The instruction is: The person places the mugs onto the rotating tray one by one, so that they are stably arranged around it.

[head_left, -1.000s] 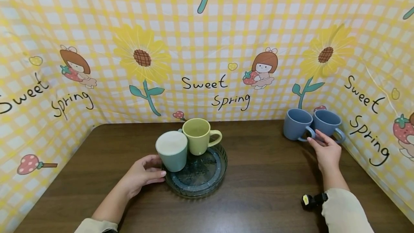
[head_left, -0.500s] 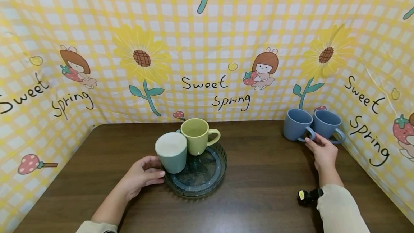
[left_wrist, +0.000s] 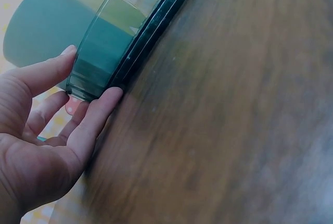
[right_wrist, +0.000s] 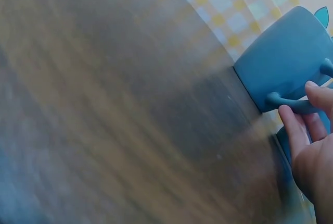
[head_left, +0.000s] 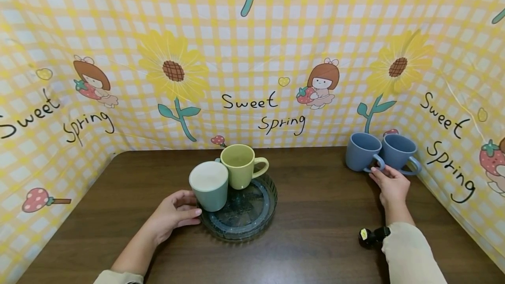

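On a round dark-green glass dish (head_left: 246,225) stand a teal cup (head_left: 211,192) with a pale interior and a yellow-green mug (head_left: 238,165), both upright. My left hand (head_left: 175,214) grips the dish's left edge; in the left wrist view its thumb (left_wrist: 54,70) is at the rim while a finger (left_wrist: 99,112) meets the base. At the back right, my right hand (head_left: 394,187) pinches the handle of a blue mug (head_left: 357,154) between thumb and fingers. That mug stands upright on the table, its handle (right_wrist: 294,103) partly hidden by the fingers.
A second blue mug (head_left: 396,150) stands just right of the held one, its handle behind the right hand. Yellow checked cloth (head_left: 252,56) rises along the back and both sides of the brown wooden table (head_left: 315,227). A black wrist device (head_left: 372,236) hangs beside the right sleeve.
My right hand has shifted slightly left and closer around the blue mug's handle. The teal cup and yellow-green mug moved slightly left on the dish, then held still. Both blue mugs stayed put.
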`<state>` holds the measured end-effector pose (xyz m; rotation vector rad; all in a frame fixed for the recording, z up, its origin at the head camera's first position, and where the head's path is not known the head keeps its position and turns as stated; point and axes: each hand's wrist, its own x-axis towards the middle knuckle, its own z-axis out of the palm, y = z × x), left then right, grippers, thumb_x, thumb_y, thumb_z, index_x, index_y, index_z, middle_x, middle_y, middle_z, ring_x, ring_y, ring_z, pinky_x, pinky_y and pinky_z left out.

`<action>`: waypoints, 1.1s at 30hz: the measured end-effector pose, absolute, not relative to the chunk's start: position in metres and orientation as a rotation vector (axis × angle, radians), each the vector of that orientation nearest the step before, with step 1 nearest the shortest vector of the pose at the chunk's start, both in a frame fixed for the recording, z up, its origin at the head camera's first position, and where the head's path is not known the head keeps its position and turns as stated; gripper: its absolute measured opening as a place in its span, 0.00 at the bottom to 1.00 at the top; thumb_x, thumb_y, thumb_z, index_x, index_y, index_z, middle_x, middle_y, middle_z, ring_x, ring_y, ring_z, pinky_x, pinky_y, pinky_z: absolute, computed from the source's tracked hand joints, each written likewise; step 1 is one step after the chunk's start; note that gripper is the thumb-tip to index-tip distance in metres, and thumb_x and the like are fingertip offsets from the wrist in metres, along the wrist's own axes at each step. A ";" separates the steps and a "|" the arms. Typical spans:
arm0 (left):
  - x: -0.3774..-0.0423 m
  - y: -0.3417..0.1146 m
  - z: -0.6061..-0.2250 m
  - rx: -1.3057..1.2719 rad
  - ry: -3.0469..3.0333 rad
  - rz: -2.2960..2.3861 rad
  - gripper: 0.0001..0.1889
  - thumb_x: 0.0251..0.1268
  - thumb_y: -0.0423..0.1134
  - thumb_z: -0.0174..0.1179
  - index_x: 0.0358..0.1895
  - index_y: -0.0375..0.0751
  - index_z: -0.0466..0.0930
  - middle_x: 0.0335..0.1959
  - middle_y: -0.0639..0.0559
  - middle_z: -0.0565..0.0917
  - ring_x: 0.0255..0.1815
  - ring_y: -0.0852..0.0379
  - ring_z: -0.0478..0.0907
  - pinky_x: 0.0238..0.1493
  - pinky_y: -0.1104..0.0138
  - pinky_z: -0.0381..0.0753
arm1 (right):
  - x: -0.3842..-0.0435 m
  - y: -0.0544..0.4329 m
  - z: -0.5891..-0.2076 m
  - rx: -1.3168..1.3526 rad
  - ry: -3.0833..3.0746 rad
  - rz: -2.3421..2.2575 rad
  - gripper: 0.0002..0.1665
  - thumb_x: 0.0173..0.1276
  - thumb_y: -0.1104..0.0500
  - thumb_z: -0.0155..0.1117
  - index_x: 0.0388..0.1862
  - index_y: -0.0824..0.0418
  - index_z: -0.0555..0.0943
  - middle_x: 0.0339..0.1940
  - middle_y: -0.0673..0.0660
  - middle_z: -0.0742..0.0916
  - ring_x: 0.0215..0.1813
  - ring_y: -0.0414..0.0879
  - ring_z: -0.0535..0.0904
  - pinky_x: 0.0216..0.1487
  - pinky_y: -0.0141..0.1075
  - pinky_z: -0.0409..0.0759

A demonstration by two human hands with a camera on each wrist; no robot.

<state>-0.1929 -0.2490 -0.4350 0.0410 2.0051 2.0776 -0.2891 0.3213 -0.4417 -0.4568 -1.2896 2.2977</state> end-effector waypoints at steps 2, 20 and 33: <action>-0.193 -0.249 -0.436 0.038 2.003 2.078 0.31 0.60 0.25 0.66 0.64 0.26 0.61 0.55 0.36 0.70 0.46 0.52 0.79 0.48 0.52 0.84 | -0.289 0.321 -0.442 -0.454 -1.242 2.323 0.15 0.55 0.83 0.64 0.27 0.66 0.87 0.25 0.54 0.87 0.27 0.44 0.85 0.28 0.36 0.86; -0.194 -0.250 -0.430 0.027 2.033 2.051 0.37 0.61 0.25 0.65 0.70 0.24 0.54 0.57 0.33 0.69 0.48 0.52 0.78 0.49 0.53 0.84 | -0.284 0.318 -0.438 -0.421 -1.113 2.383 0.14 0.56 0.84 0.62 0.30 0.70 0.87 0.26 0.56 0.88 0.28 0.46 0.86 0.27 0.39 0.86; -0.199 -0.254 -0.435 0.061 2.045 2.059 0.40 0.61 0.27 0.65 0.73 0.25 0.52 0.69 0.27 0.61 0.62 0.48 0.72 0.54 0.55 0.81 | -0.282 0.316 -0.438 -0.432 -1.094 2.414 0.14 0.57 0.84 0.61 0.30 0.70 0.87 0.27 0.57 0.88 0.27 0.45 0.85 0.27 0.39 0.86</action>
